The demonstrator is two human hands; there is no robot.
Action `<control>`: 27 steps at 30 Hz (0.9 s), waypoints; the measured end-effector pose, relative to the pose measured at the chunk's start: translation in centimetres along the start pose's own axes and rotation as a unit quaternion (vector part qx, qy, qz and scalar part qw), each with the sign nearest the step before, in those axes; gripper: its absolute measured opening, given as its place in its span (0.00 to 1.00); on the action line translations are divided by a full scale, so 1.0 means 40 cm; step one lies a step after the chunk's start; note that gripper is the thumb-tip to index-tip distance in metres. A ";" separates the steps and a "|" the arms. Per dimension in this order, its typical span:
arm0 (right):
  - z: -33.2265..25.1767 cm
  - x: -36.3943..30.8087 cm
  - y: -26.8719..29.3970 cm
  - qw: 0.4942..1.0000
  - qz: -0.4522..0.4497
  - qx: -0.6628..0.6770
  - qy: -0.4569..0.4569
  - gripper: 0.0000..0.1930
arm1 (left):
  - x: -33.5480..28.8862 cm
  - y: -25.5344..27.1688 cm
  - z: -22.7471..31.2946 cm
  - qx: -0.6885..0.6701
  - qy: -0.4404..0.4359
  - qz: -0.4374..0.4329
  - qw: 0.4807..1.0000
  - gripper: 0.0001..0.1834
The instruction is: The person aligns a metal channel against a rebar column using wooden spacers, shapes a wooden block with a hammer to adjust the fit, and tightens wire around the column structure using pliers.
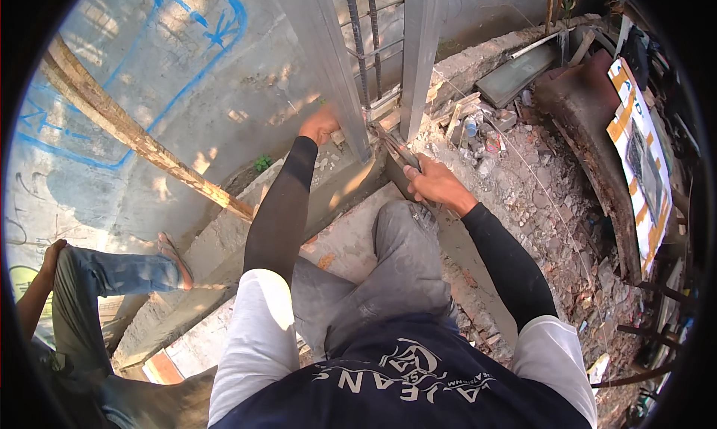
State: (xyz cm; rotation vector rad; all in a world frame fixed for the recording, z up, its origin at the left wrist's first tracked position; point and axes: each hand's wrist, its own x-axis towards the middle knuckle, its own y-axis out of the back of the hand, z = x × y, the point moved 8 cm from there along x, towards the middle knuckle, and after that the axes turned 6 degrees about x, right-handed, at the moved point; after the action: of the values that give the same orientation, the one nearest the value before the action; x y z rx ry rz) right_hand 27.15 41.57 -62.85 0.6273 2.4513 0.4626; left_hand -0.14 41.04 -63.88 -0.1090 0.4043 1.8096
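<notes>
My right hand (pixel 437 182) is closed around the handles of metal pincers (pixel 394 147). Their jaws point up and left, into the gap between two grey metal formwork channels, the left channel (pixel 325 56) and the right channel (pixel 420 63). Inside that gap stand ribbed steel bars (pixel 357 48) crossed by thin ties. At the outer side of the left channel is my left hand (pixel 320 124), fingers curled in, partly hidden by the channel; what they hold, if anything, does not show. Both channels rise from a low concrete beam (pixel 340 197) in front of my knees.
A grey wall (pixel 187 48) with blue markings stands at left, a wooden pole (pixel 142 134) leaning across it. Another person's leg (pixel 123 272) is at lower left. Rubble (pixel 523 182), a taut string, a rusty sheet (pixel 590 123) and a taped white panel (pixel 638 160) fill the right.
</notes>
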 end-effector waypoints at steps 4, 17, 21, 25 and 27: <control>-0.045 -0.025 -0.051 0.960 -0.058 0.272 -0.039 0.24 | 0.036 0.037 -0.045 0.027 -0.025 -0.020 0.999 0.22; -0.093 -0.048 0.024 0.902 0.165 -0.346 0.199 0.25 | -0.022 -0.003 0.010 0.045 -0.031 -0.021 0.998 0.18; -0.151 -0.091 -0.004 0.873 0.232 -0.403 0.145 0.21 | -0.048 -0.003 0.022 0.040 -0.017 -0.012 0.999 0.13; 0.011 -0.018 0.000 0.993 -0.014 0.054 -0.102 0.30 | -0.039 -0.004 0.042 0.084 -0.028 -0.016 0.996 0.13; 0.034 -0.035 -0.068 0.954 -0.089 0.269 -0.101 0.32 | -0.021 -0.006 0.016 -0.012 -0.048 -0.026 0.998 0.14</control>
State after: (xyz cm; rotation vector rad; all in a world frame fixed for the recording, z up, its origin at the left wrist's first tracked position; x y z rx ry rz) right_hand 28.08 38.82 -64.53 0.6201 2.4043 -0.3422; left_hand 0.41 40.53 -63.11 -0.0476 0.3094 1.7600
